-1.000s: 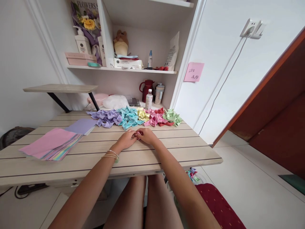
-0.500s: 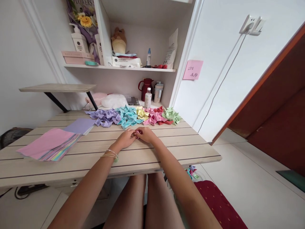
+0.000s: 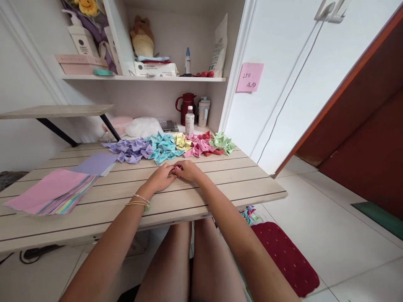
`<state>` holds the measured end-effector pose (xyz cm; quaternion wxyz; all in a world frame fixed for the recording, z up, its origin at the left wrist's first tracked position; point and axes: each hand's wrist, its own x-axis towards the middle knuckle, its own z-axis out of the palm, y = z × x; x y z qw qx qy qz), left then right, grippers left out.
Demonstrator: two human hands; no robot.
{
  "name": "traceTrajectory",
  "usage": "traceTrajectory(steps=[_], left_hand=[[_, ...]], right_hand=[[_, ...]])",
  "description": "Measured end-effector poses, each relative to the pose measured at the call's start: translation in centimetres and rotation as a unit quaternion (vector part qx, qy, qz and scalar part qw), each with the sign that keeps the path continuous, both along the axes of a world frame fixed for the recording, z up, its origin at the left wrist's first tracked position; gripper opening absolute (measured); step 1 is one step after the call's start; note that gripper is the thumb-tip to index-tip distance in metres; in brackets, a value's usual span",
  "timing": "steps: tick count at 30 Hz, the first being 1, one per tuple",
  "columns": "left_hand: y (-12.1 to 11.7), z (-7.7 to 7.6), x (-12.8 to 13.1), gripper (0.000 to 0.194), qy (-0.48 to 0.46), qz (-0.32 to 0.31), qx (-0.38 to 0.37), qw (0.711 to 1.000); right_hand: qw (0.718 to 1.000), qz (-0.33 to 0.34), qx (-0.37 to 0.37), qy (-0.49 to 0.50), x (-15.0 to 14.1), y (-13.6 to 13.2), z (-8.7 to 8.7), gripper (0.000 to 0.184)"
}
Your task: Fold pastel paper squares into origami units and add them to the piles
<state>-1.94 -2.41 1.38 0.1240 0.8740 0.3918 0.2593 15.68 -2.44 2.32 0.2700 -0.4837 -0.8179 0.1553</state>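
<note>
Both of my hands meet over the middle of the wooden table (image 3: pixel 185 195), fingers curled in. Between the fingertips is a small folded piece of pink paper (image 3: pixel 178 168), mostly covered by the fingers. My left hand (image 3: pixel 162 177) is closed on its left side; my right hand (image 3: pixel 188 171) is closed on it from the right. Just beyond the hands lie folded paper pieces in colour groups: purple (image 3: pixel 132 149), blue (image 3: pixel 163 147), yellow (image 3: pixel 181 141), pink (image 3: pixel 200 146) and green (image 3: pixel 223 142), with some red ones among them.
A fanned stack of coloured paper sheets (image 3: pixel 47 188) lies at left, beside purple sheets (image 3: pixel 96 163). A bottle (image 3: pixel 189 121), a red jug (image 3: pixel 187 108) and a cup (image 3: pixel 203 112) stand behind. A small raised shelf (image 3: pixel 59 110) is at back left. More folded paper (image 3: pixel 248 214) shows below the table's right edge.
The view has swung slightly right and down, so the scene sits further left and higher. My hands stay together on the pink paper, with only small finger movement.
</note>
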Motion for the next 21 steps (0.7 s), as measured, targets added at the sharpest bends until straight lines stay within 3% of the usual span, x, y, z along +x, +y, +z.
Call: traceTrajectory(steps=[21], left_hand=[[-0.24,0.18,0.04,0.018,-0.013,0.001,0.007,1.0]], right_hand=[[1.0,-0.001,-0.005,-0.013,-0.05,-0.21,0.22,0.028]])
